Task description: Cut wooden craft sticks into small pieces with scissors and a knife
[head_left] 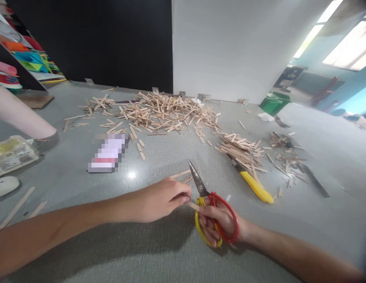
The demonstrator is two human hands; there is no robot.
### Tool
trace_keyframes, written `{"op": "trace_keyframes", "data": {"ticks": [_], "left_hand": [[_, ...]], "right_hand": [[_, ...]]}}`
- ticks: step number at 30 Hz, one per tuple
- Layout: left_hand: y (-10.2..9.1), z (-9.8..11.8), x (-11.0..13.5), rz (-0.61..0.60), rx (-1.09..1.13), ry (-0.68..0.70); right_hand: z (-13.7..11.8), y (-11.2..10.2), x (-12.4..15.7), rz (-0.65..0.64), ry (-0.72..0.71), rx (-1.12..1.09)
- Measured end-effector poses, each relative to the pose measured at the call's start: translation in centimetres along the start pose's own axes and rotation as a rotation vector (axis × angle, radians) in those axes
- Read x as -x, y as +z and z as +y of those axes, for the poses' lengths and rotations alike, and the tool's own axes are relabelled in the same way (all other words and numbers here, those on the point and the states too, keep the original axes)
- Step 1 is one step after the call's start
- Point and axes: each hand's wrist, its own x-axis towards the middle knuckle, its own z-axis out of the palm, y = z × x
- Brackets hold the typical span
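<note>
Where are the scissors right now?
Low in the head view, just right of centre, the scissors are in the right hand, beside the left hand; the yellow-handled cutter lies farther right.

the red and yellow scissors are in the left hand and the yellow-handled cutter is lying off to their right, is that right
Not quite: the head view shows the red and yellow scissors in the right hand. The yellow-handled cutter is lying off to their right.

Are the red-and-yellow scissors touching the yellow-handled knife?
Apart. The head view shows a strip of grey tabletop between the scissors, held in the right hand, and the yellow-handled knife.
</note>
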Motion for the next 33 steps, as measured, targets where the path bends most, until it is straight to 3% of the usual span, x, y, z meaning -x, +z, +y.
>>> {"op": "trace_keyframes", "data": {"ticks": [6, 12, 24, 33], "left_hand": [[-0.2, 0.6, 0.2, 0.008, 0.018, -0.046], [-0.1, 1.1, 0.2, -0.025, -0.103, -0.058], [1.3, -0.3, 0.5, 0.011, -0.200, 0.050], [1.4, 0.7, 0.3, -0.081, -0.406, 0.016]], "right_hand": [[0.2, -0.1, -0.2, -0.006, -0.008, 0.006], [0.1, 0.1, -0.1, 0.006, -0.003, -0.011], [-0.2, 0.3, 0.0, 0.010, -0.002, -0.002], [0.0, 0.4, -0.2, -0.001, -0.067, -0.057]]}}
